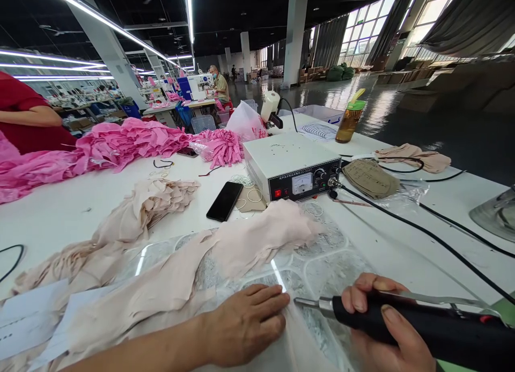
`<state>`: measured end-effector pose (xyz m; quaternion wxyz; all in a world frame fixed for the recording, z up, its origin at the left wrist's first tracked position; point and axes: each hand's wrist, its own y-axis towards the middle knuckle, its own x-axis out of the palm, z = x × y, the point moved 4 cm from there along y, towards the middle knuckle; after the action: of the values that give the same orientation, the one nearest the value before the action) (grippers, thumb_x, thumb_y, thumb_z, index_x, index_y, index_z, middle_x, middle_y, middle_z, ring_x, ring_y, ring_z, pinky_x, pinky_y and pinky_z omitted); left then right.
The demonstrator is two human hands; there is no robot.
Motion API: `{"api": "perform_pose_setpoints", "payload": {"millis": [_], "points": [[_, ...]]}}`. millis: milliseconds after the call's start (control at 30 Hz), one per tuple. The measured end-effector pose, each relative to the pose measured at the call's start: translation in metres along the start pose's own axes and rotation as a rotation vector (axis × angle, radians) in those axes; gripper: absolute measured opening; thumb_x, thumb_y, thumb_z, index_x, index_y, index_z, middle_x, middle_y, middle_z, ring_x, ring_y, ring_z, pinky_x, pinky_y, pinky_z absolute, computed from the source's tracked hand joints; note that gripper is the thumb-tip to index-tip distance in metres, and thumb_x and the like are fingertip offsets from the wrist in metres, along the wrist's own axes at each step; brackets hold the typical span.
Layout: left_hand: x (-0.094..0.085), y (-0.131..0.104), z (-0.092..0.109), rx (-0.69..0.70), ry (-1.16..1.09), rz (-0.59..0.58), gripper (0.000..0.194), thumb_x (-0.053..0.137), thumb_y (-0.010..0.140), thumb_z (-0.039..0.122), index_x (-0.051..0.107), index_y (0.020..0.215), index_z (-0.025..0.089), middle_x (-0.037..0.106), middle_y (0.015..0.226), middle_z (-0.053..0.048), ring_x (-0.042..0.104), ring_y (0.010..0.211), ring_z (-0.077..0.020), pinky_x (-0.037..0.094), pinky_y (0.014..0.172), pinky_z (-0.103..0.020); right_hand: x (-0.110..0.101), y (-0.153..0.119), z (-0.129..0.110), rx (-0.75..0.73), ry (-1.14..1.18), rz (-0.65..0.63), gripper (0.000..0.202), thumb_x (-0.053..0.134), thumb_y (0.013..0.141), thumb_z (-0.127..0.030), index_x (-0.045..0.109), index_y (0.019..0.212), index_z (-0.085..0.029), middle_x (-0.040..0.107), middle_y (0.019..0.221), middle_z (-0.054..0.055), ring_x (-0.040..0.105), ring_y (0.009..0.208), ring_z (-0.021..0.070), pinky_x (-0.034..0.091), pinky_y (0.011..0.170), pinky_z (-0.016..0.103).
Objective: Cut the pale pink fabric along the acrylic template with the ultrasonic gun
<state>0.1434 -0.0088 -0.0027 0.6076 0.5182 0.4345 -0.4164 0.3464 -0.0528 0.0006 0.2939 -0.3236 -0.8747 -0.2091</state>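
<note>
Large workshop hall behind: strip lights (pixel 116 26) upper L, tall windows (pixel 370 26) upper R, sewing machine (pixel 200 86) w/ a person (pixel 220 85) at it, upper ctr. Another person in a red top (pixel 30 117) at L edge, by a long pink fabric heap (pixel 132 141). White table (pixel 372 240) fills most of the lower frame.

L hand (pixel 249 326), btm ctr, lies palm-down, grasping nothing, fingers extended & pressed on pale fabric (pixel 300 342) over a clear patterned sheet (pixel 328 264). R hand (pixel 396 337), lower R, is wrapped round a black handheld tool (pixel 438 329); its metal tip (pixel 308 302) points L, just beside the L fingertips. Loose pale cloth stack (pixel 261 230) at ctr, another bunch (pixel 137 211) left of it. Control box (pixel 295 160) w/ dial & red switch sits above ctr, blk phone (pixel 224 201) near its L side; bottle (pixel 350 122) w/ green lid upper R, cable (pixel 430 235) running to R edge.
</note>
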Motion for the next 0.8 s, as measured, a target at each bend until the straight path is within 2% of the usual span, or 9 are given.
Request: {"api": "perform_pose_setpoints", "payload": {"millis": [100, 533, 800], "points": [[-0.0009, 0.0011, -0.0002, -0.002, -0.006, -0.008, 0.011, 0.043, 0.098, 0.016, 0.054, 0.098, 0.013, 0.059, 0.129, -0.014, 0.052, 0.123, -0.0246, 0.043, 0.100, -0.035, -0.0017, 0.0004, 0.0010, -0.005, 0.000, 0.016, 0.009, 0.060, 0.071, -0.022, 0.062, 0.080, -0.020, 0.051, 0.070, 0.000, 0.050, 0.051, 0.0115, 0.048, 0.043, 0.027], [-0.0017, 0.0020, -0.0013, -0.001, -0.001, 0.002, 0.014, 0.042, 0.099, 0.018, 0.055, 0.095, 0.013, 0.059, 0.128, -0.012, 0.053, 0.120, -0.0242, 0.043, 0.099, -0.035, 0.0020, -0.0024, 0.0025, -0.024, -0.039, -0.056, 0.008, 0.060, 0.077, -0.023, 0.062, 0.084, -0.021, 0.052, 0.072, 0.000, 0.052, 0.054, 0.0115, 0.050, 0.047, 0.028], [-0.0021, 0.0024, -0.0013, 0.007, 0.002, -0.013, 0.015, 0.042, 0.098, 0.018, 0.055, 0.094, 0.013, 0.059, 0.127, -0.012, 0.054, 0.118, -0.0245, 0.044, 0.097, -0.034, 0.0055, 0.0001, -0.0006, -0.055, -0.104, -0.172, 0.006, 0.062, 0.078, -0.021, 0.057, 0.081, -0.023, 0.053, 0.066, -0.002, 0.052, 0.054, 0.0127, 0.053, 0.049, 0.031]]}}
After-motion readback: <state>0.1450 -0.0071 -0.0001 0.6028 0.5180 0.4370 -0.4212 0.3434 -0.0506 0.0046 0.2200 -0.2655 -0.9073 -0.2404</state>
